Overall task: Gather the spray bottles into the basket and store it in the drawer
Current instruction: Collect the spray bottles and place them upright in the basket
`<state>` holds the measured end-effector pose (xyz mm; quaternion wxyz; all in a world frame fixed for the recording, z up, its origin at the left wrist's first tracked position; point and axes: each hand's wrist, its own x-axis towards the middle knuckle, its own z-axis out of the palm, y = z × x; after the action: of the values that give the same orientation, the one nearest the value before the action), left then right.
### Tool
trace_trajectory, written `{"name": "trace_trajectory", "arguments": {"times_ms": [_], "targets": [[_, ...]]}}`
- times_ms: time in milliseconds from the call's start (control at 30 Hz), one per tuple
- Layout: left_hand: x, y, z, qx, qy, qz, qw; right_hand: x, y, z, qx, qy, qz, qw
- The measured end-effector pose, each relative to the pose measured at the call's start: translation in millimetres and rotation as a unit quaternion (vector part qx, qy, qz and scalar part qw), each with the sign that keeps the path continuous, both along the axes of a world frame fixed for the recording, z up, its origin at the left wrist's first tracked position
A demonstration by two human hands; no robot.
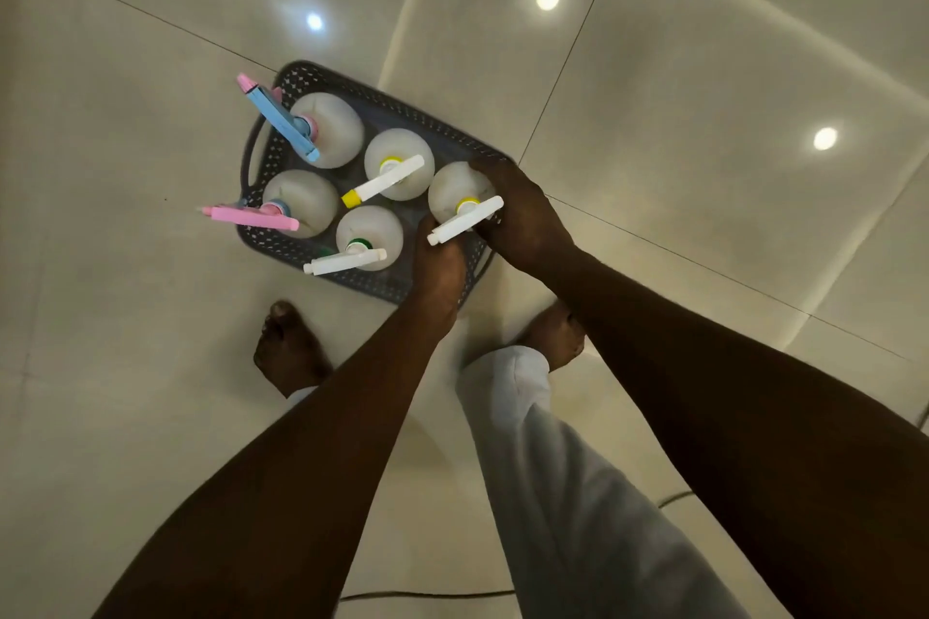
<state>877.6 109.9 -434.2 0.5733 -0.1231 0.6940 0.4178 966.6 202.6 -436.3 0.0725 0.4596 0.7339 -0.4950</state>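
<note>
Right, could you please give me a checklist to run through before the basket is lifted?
1. Five translucent white plastic spray bottles inside the dark grey perforated plastic basket: ok.
2. Bottles upright: ok.
3. Left hand and right hand holding the basket itself: cannot tell.
4. Pink trigger head inside the rim: not ok, overhangs.
5. Drawer open: cannot tell, out of view.

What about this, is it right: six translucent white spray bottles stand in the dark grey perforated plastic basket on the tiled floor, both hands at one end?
Not six: the head view shows five translucent white spray bottles standing in the dark grey perforated plastic basket on the tiled floor, left hand and right hand at one end.
</note>
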Motion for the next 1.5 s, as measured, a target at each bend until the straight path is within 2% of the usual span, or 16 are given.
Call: {"name": "trace_trajectory", "arguments": {"times_ms": [67, 233, 400, 500, 633, 733, 867, 1067, 1300, 1500], "targets": [[-0.6, 1.1, -3.4, 0.002, -0.009, 0.035, 0.999, -0.8, -0.4, -2.9, 0.002, -0.006, 0.002, 1.0], [2.3, -4.7, -24.3, -0.012, 0.026, 0.023, 0.999, 0.2, -1.1, -10.6, 0.005, -0.015, -0.003, 1.0], [-0.2, -10.1, -29.8, -0.021, 0.038, -0.058, 0.997, 2.1, -8.4, -9.0, 0.001, -0.022, 0.015, 1.0], [-1.5, -13.8, -12.0, 0.0, 0.013, -0.082, 0.997, 6.5, -17.7, -2.8, 0.006, -0.021, -0.005, 1.0], [-5.9, -30.2, 10.3, -0.029, 0.011, -0.129, 0.991, 15.4, -36.2, 14.2, -0.002, -0.036, -0.046, 0.998], [-10.0, -42.0, 26.1, -0.053, 0.032, -0.135, 0.989, 19.2, -52.3, 32.2, -0.041, -0.078, -0.098, 0.991], [-18.2, -55.7, 66.4, -0.039, 0.029, -0.143, 0.989, 17.5, -77.4, 68.3, -0.061, -0.114, -0.158, 0.979], [-55.1, -80.2, 149.4, 0.012, 0.067, -0.199, 0.978, -25.9, -104.9, 153.7, -0.057, -0.03, -0.197, 0.978], [-116.7, -133.0, 227.0, 0.028, 0.14, -0.172, 0.975, -88.7, -130.7, 257.2, -0.074, 0.037, -0.225, 0.971], [-134.1, -184.4, 253.9, 0.004, 0.209, -0.049, 0.977, -107.9, -160.1, 293.6, -0.103, 0.074, -0.14, 0.982]]}}
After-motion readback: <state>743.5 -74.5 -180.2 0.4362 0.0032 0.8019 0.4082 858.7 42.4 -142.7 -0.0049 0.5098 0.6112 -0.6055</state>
